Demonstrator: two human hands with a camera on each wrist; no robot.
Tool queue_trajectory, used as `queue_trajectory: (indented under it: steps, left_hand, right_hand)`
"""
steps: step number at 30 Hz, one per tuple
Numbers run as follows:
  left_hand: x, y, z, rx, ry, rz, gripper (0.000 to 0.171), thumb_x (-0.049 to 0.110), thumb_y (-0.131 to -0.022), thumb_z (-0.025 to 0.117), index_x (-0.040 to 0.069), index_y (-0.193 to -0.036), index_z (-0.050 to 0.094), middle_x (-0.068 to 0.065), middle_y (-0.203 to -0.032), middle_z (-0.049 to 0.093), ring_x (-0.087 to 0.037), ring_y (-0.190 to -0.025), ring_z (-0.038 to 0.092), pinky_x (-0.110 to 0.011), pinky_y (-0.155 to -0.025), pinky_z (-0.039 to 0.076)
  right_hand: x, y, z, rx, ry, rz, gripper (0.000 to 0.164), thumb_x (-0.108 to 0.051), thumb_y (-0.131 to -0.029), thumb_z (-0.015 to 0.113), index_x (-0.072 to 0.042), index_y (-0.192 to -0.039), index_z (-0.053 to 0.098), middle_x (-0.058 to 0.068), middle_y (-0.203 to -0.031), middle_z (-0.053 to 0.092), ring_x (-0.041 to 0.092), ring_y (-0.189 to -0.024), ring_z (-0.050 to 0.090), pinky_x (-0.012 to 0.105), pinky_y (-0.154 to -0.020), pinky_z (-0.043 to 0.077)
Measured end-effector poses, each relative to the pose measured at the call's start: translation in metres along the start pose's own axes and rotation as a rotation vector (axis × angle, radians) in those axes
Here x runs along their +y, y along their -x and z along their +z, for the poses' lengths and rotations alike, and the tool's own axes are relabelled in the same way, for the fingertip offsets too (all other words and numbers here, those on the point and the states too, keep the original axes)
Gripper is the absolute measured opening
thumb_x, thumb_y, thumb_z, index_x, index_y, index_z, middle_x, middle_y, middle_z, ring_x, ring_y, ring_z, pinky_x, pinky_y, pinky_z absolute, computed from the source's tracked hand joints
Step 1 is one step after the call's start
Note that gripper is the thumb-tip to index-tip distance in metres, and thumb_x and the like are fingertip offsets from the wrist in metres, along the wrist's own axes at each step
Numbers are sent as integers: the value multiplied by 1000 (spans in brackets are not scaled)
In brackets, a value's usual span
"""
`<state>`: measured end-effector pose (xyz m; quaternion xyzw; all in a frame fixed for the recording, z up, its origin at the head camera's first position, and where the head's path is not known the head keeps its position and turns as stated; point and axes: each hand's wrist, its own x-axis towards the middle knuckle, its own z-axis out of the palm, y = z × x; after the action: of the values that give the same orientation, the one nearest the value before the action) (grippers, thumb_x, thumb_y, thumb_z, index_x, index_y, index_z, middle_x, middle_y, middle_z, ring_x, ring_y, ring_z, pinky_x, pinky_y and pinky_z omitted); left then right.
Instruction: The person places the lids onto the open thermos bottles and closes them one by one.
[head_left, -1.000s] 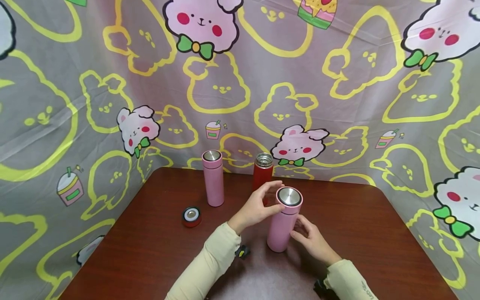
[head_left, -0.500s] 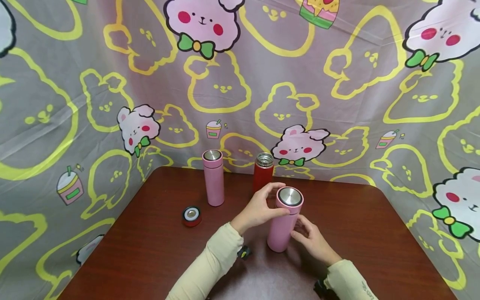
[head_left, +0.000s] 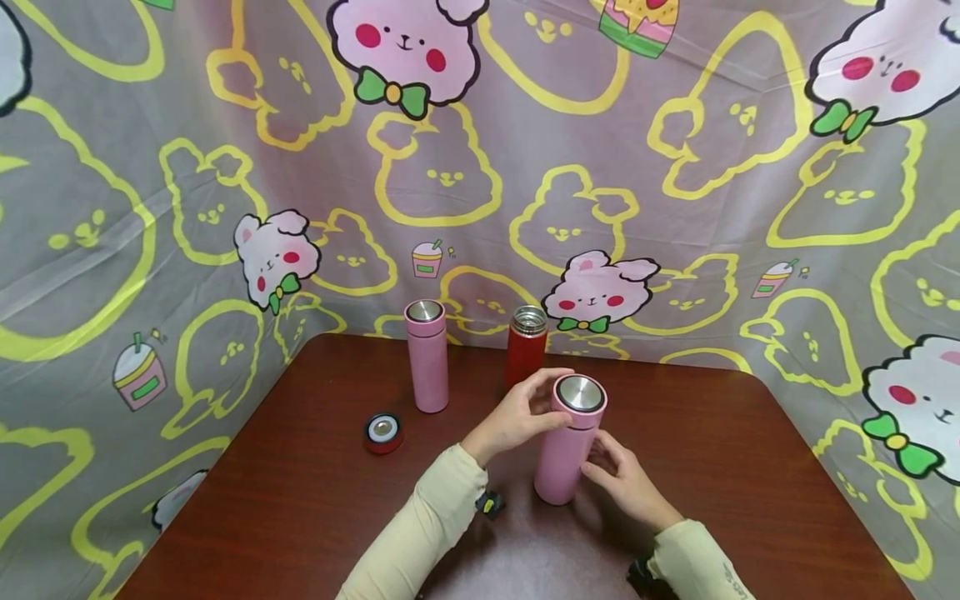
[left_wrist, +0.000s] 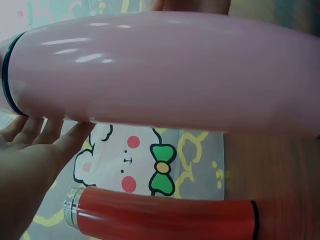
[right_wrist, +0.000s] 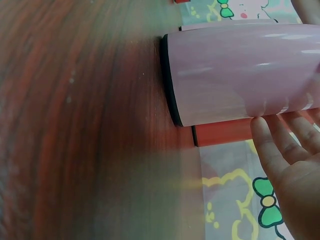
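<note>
A pink thermos flask (head_left: 562, 467) stands upright on the table near the person, its steel-topped lid (head_left: 580, 393) in place. The left hand (head_left: 516, 418) holds it at the lid, thumb in front and fingers behind. Lower down, the right hand (head_left: 628, 482) holds the flask's body from the right side. In the left wrist view the pink body (left_wrist: 165, 70) fills the upper half, with the left hand's fingers (left_wrist: 52, 131) by the dark seam. The right wrist view shows the flask's dark base (right_wrist: 170, 80) at the table and the right fingers (right_wrist: 262, 132) under the body.
Behind the left hand stands a red flask (head_left: 526, 354) with its metal neck uncovered. Another pink flask (head_left: 429, 371), lidded, is farther left. A red lid (head_left: 384, 437) lies inner side up on the brown table (head_left: 300, 500). Patterned cloth (head_left: 450, 167) encloses the table's back and sides.
The left hand has shifted slightly right; its thumb went farther across the lid, then drew back a little. The right hand and the flask have stayed in place.
</note>
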<state>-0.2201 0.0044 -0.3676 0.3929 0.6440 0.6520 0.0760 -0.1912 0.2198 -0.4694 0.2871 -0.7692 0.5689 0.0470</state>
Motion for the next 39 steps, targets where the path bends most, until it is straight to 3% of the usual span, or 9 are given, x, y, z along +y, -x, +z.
queue_trajectory:
  steps: [6, 11, 20, 28, 33, 39]
  left_hand:
    - [0, -2, 1, -57, -3, 41, 49, -2, -84, 49, -4, -130, 32, -15, -126, 41, -12, -109, 43, -32, -92, 35]
    - [-2, -3, 2, -91, -10, 49, 49, 6, -85, 43, -3, -131, 30, -12, -128, 39, -13, -115, 38, -32, -93, 33]
    - [-13, -11, 1, -145, 191, 94, 50, 4, -81, 35, -7, -129, 29, -13, -124, 41, -16, -111, 41, -36, -92, 34]
    - [-16, -12, -2, -191, 220, 68, 52, 7, -82, 33, -6, -132, 26, -13, -129, 38, -18, -115, 38, -37, -96, 29]
    - [-7, -8, -7, -178, 138, 45, 51, 9, -87, 37, -1, -136, 23, -15, -135, 33, -15, -118, 36, -35, -94, 33]
    - [2, -3, -9, -78, -50, 24, 58, 9, -83, 58, 6, -134, 31, -11, -132, 40, -12, -115, 42, -31, -91, 37]
  right_hand:
    - [5, 1, 0, 16, 16, 23, 44, -1, -84, 55, -2, -126, 41, 13, -116, 52, 17, -105, 51, 32, -85, 42]
    - [-4, 0, -1, -6, 8, 31, 44, 2, -84, 54, 3, -126, 39, 18, -117, 50, 17, -105, 51, 35, -85, 42]
    - [-24, -2, 2, -8, 51, 42, 41, 0, -85, 54, 3, -124, 40, 18, -114, 52, 19, -103, 51, 40, -84, 42]
    - [-23, -2, 2, -4, 44, 55, 41, 1, -84, 54, 3, -123, 41, 17, -113, 52, 21, -102, 51, 36, -84, 42]
    - [-12, -1, 1, -3, 22, 49, 42, 2, -84, 54, 2, -124, 40, 18, -113, 52, 21, -103, 51, 36, -85, 42]
    - [3, 1, 0, 5, 14, 51, 43, -3, -85, 55, -3, -125, 41, 14, -115, 52, 17, -104, 51, 31, -85, 42]
